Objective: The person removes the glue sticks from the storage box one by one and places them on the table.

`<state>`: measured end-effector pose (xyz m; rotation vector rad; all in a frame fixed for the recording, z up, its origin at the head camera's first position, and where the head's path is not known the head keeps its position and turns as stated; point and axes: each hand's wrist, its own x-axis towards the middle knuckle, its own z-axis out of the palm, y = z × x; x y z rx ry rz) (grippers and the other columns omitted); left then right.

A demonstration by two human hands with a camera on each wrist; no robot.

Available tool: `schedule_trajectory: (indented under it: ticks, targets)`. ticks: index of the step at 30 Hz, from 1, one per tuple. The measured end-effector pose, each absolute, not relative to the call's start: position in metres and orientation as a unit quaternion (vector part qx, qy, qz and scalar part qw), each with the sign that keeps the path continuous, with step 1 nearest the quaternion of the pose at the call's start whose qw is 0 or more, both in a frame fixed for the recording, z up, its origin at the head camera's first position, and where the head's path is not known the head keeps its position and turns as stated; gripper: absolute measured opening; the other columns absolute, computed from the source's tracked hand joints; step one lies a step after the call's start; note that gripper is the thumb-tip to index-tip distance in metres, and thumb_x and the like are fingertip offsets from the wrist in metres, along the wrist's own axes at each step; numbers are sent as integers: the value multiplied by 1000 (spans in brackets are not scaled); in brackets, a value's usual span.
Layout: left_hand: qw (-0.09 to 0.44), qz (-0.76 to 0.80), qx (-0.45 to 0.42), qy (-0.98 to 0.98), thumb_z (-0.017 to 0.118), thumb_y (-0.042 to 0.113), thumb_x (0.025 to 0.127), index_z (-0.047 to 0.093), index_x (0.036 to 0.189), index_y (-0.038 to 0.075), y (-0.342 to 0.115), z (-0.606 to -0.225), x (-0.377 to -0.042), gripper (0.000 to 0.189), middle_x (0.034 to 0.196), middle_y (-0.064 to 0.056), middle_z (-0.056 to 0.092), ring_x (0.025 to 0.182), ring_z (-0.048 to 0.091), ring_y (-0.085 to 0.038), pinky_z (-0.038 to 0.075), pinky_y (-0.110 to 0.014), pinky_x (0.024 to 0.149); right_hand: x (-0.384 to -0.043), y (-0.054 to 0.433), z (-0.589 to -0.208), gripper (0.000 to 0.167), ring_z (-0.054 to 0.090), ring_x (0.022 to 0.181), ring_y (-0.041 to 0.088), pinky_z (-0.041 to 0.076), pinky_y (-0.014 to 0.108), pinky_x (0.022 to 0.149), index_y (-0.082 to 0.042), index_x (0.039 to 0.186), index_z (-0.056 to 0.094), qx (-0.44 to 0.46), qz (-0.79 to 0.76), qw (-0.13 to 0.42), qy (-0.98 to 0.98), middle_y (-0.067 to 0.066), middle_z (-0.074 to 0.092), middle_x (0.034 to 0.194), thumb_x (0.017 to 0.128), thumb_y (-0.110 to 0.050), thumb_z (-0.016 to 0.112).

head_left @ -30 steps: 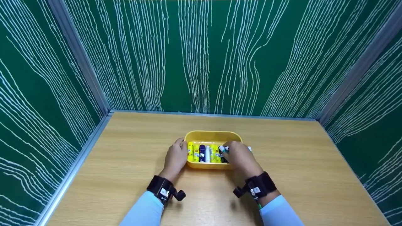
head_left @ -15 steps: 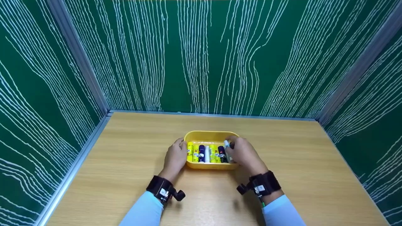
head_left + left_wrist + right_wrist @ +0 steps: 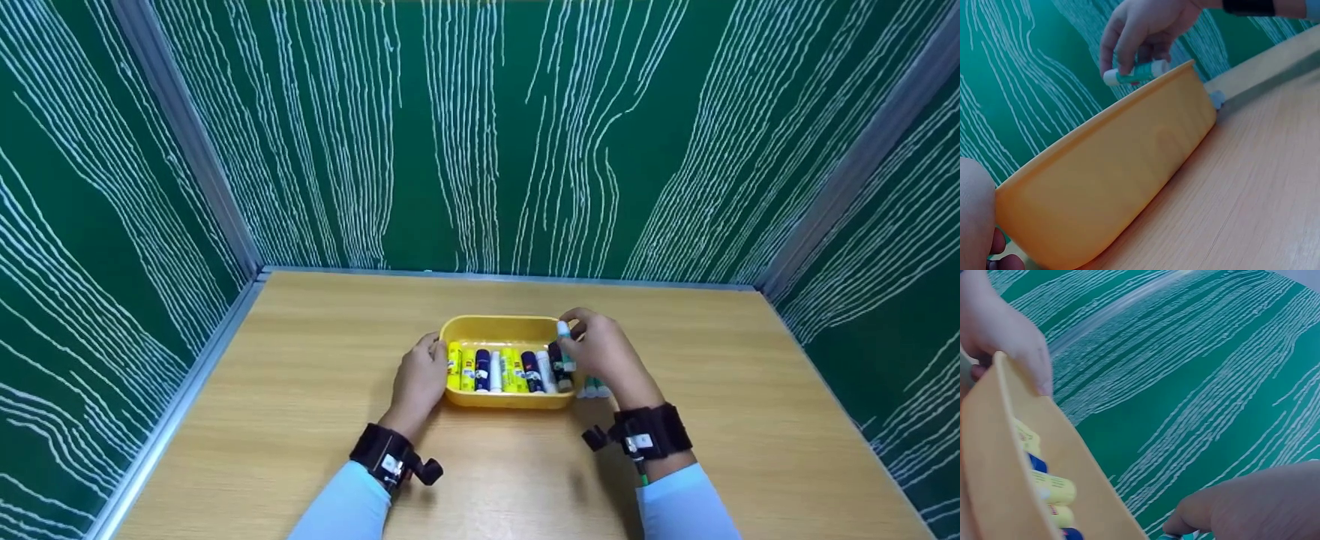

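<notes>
My left hand (image 3: 420,379) grips the left end of a yellow plastic tub (image 3: 510,401); in the right wrist view its thumb lies inside the rim. A row of glue sticks lies side by side in the tub, among them a yellow one (image 3: 455,367), a dark blue one (image 3: 482,371) and a white one (image 3: 496,373). Over the tub's right end, my right hand (image 3: 604,349) pinches a green glue stick with white ends (image 3: 1137,73), held above the rim in the left wrist view. A dark glue stick (image 3: 559,367) lies just below it.
Several white-ended sticks (image 3: 592,390) lie on the table just outside the tub's right end, partly behind my right hand. The wooden table (image 3: 337,315) is bounded by green panels (image 3: 412,150) with white wavy lines at the back and sides.
My right hand has moved right and risen from inside the tub to its right rim. A white and a dark glue stick now show in the row. The left hand stays put.
</notes>
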<state>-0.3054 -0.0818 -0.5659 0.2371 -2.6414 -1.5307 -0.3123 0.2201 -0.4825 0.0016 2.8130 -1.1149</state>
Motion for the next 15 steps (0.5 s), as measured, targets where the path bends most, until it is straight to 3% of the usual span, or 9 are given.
schedule_trajectory:
  ticks: [7, 15]
  targets:
    - [33, -506, 76, -859, 52, 33, 122, 61, 162, 8, -79, -569, -302, 49, 159, -16, 70, 142, 70, -30, 54, -53, 125, -316, 244, -476, 42, 75, 112, 37, 67, 40, 87, -4, 151, 66, -17, -370, 40, 928, 28, 73, 134, 111, -18, 69]
    - [38, -496, 82, -864, 49, 34, 122, 62, 161, 7, -79, -566, -306, 49, 159, -16, 69, 144, 68, -31, 52, -55, 127, -318, 268, -481, 46, 71, 113, 34, 66, 40, 93, -4, 156, 64, 15, -376, 68, 924, 29, 71, 139, 112, -16, 69]
